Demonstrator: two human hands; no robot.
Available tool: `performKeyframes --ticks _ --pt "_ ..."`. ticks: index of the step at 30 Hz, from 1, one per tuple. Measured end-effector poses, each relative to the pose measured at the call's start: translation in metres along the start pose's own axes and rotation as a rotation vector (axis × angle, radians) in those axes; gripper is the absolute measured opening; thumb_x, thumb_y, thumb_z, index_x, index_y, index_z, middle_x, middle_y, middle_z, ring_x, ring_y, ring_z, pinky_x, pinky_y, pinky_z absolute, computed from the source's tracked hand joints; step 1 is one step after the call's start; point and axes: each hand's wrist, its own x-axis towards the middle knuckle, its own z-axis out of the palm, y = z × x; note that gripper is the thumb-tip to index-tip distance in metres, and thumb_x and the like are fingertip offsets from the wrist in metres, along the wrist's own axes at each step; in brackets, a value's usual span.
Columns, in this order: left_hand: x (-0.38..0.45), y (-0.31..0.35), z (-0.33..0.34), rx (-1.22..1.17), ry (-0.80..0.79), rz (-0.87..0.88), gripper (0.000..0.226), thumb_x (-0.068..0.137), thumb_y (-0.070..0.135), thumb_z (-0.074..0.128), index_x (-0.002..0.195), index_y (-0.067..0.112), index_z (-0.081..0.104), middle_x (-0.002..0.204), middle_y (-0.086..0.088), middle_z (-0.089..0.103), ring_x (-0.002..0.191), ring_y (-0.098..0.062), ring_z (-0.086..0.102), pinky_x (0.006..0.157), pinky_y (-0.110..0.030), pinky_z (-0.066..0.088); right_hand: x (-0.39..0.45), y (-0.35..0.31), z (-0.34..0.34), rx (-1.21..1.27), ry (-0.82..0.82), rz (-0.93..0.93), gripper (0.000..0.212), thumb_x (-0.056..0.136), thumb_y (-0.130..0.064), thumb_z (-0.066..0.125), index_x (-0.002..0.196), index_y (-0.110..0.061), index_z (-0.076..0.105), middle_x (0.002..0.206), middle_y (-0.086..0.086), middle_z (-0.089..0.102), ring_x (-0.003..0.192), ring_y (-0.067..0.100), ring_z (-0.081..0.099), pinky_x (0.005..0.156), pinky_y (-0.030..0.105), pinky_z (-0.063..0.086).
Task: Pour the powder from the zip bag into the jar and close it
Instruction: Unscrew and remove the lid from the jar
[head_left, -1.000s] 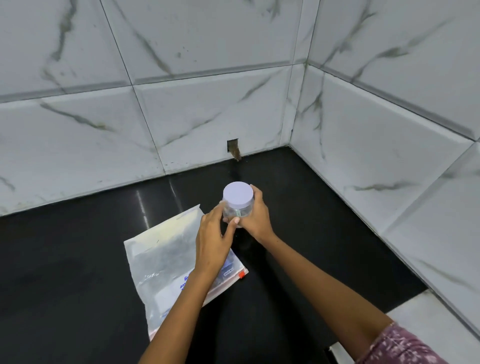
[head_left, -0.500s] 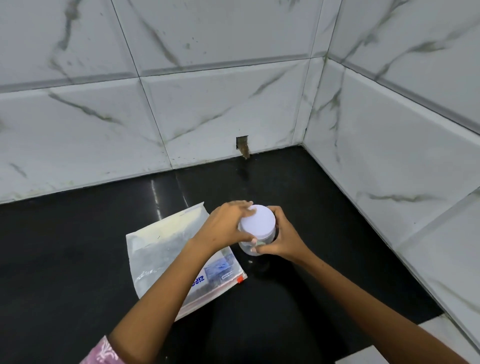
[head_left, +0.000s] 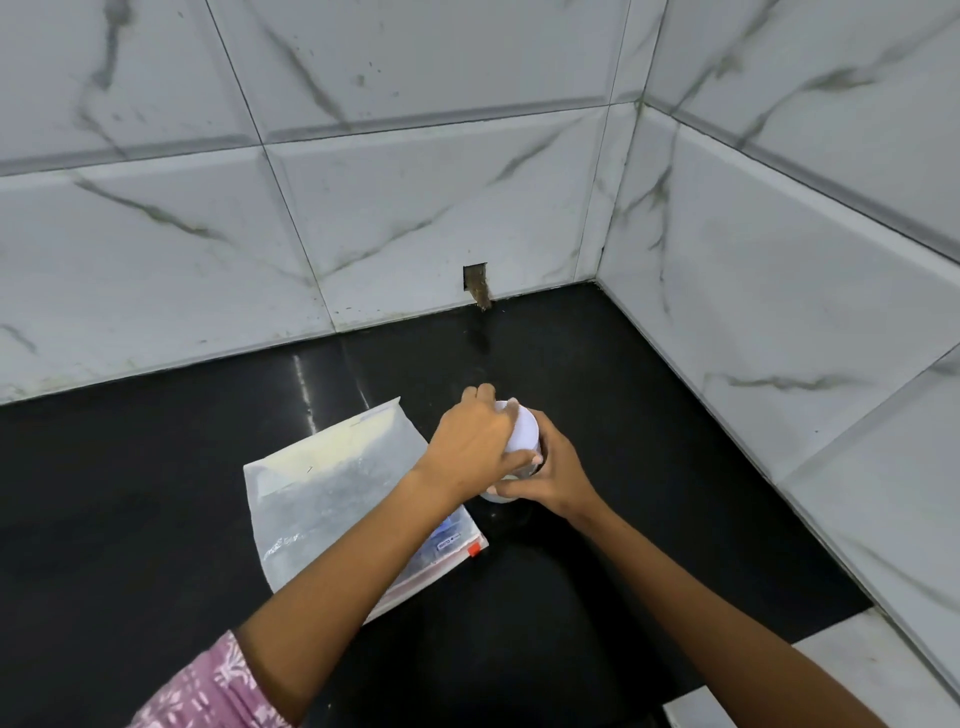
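Observation:
A small clear jar (head_left: 501, 493) stands on the black counter (head_left: 649, 467), capped by a white lid (head_left: 523, 434). My left hand (head_left: 470, 447) lies over the lid, fingers wrapped around its rim. My right hand (head_left: 553, 475) grips the jar's body from the right. Most of the jar is hidden by both hands. The clear zip bag (head_left: 332, 493) lies flat on the counter to the left of the jar, partly under my left forearm, with pale powder inside and a red tab at its near corner.
White marble-pattern tiled walls (head_left: 415, 208) meet in a corner behind and to the right. A small rectangular hole (head_left: 475, 278) sits low in the back wall. A white ledge (head_left: 857, 660) borders the counter at the near right.
My left hand moved from the jar's side up onto the lid and now covers more of it. The jar came nearer to me and lower, beside the bag's near end.

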Motion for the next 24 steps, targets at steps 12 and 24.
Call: performKeyframes --ticks 12,24 --pt "0.01 -0.016 -0.03 -0.082 -0.228 0.268 0.076 0.08 0.023 0.074 0.146 0.026 0.036 0.15 0.001 0.041 0.137 -0.021 0.038 0.11 -0.037 0.036 -0.004 -0.002 -0.005 -0.066 0.012 0.016 0.083 0.047 -0.025 0.095 0.12 -0.032 0.055 0.115 -0.009 0.066 0.11 0.014 0.063 0.087 0.026 0.055" --pt "0.006 -0.02 -0.027 -0.039 -0.257 0.124 0.082 0.079 0.048 0.07 0.145 0.018 0.033 0.15 -0.006 0.04 0.133 -0.024 0.042 0.107 -0.038 0.038 -0.011 -0.006 -0.004 -0.099 0.037 0.033 0.085 0.048 -0.027 0.094 0.122 -0.035 0.053 0.114 -0.017 0.065 0.109 0.007 0.062 0.085 0.019 0.054"
